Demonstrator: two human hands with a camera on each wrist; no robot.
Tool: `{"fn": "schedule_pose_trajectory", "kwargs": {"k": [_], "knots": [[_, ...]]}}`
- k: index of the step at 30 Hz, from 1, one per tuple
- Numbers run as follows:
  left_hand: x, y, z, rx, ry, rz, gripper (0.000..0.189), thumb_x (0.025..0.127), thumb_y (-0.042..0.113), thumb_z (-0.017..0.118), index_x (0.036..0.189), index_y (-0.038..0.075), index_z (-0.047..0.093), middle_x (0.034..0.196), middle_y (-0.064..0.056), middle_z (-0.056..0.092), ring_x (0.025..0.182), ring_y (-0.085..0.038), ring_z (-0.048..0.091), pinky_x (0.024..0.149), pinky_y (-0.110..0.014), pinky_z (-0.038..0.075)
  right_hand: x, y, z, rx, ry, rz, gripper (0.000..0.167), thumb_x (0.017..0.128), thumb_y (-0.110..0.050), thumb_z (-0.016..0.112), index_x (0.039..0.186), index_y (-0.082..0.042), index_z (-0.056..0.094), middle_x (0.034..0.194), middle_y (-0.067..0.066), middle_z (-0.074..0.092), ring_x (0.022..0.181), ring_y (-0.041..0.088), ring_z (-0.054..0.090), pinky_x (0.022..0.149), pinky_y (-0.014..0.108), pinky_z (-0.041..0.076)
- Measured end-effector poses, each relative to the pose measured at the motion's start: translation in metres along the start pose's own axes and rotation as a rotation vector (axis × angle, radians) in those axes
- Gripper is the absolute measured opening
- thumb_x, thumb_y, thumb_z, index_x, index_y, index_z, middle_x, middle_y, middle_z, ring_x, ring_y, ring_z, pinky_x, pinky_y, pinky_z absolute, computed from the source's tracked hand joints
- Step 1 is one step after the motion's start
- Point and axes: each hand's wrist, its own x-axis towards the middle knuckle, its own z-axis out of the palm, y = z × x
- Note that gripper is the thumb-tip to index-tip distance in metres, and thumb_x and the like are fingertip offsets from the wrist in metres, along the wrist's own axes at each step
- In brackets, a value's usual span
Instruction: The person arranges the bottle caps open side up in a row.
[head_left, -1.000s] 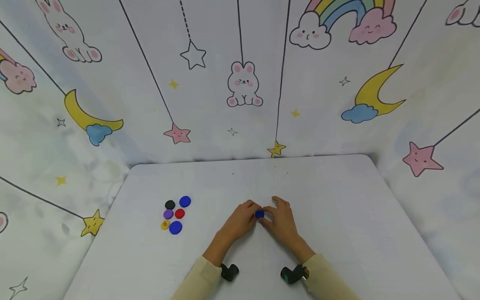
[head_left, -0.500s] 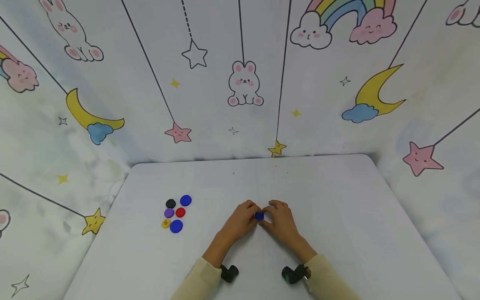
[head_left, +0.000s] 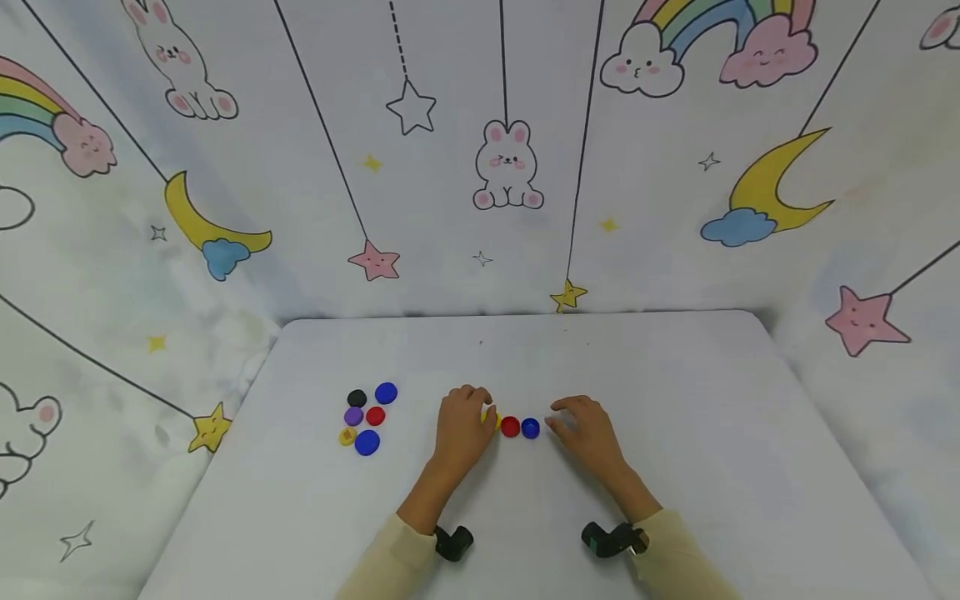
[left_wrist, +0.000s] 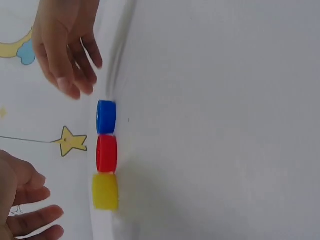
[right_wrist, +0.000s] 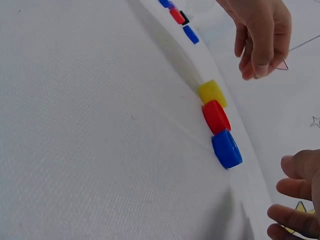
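Note:
A yellow bottle cap (left_wrist: 105,192), a red bottle cap (head_left: 510,427) and a blue bottle cap (head_left: 530,428) stand side by side in a row on the white table. In the head view my left hand (head_left: 461,427) partly covers the yellow cap at the row's left end; the left wrist view has its fingers loose and holding nothing. Just right of the blue cap hovers my right hand (head_left: 588,433), its fingers parted and relaxed. Both wrist views show the hands apart from the caps.
On the left of the table (head_left: 675,500) lies a loose group: a black cap (head_left: 357,398), a purple cap (head_left: 353,416), another red cap (head_left: 376,415), a smaller yellow cap (head_left: 347,436) and two larger blue caps (head_left: 367,442). A patterned backdrop (head_left: 450,208) rises behind.
Both hands were together at the blue cap, and they have since drawn apart, left and right. The cap is let go, and the red and yellow caps beside it have come into sight.

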Motion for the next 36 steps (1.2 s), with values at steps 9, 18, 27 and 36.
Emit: {"fn": "schedule_pose_trajectory", "kwargs": {"k": [9, 18, 27, 36], "knots": [[-0.001, -0.052, -0.029, 0.113, 0.046, -0.272, 0.031, 0.087, 0.016, 0.069, 0.111, -0.002, 0.064, 0.141, -0.033, 0.034, 0.134, -0.049, 0.027, 0.108, -0.062, 0.029, 0.004, -0.001, -0.010, -0.027, 0.064, 0.041, 0.010, 0.086, -0.008, 0.072, 0.096, -0.005, 0.072, 0.097, 0.014, 0.072, 0.095, 0.036, 0.064, 0.083, 0.052, 0.050], [-0.010, -0.085, -0.032, 0.286, -0.139, -0.328, 0.053, 0.084, 0.006, 0.066, 0.134, -0.003, 0.052, 0.147, -0.042, 0.026, 0.138, -0.060, 0.020, 0.112, -0.065, 0.023, 0.001, -0.008, -0.011, -0.072, 0.097, 0.051, 0.007, 0.086, -0.010, 0.071, 0.092, -0.006, 0.073, 0.092, 0.013, 0.072, 0.089, 0.035, 0.065, 0.078, 0.051, 0.049], [-0.017, -0.093, -0.028, 0.285, -0.230, -0.344, 0.060, 0.083, 0.001, 0.067, 0.139, -0.002, 0.047, 0.141, -0.042, 0.034, 0.133, -0.062, 0.026, 0.111, -0.066, 0.022, -0.003, -0.015, -0.013, -0.066, 0.077, 0.077, 0.010, 0.087, -0.010, 0.069, 0.095, -0.004, 0.073, 0.095, 0.013, 0.072, 0.092, 0.035, 0.064, 0.083, 0.052, 0.049], [-0.004, -0.097, -0.031, 0.455, -0.128, -0.264, 0.033, 0.090, -0.001, 0.056, 0.116, -0.022, 0.055, 0.111, -0.031, 0.051, 0.097, -0.043, 0.051, 0.081, -0.047, 0.049, -0.009, -0.013, -0.010, -0.066, 0.048, 0.087, 0.011, 0.089, -0.010, 0.068, 0.097, -0.005, 0.072, 0.099, 0.014, 0.071, 0.095, 0.034, 0.063, 0.084, 0.050, 0.050]]}}
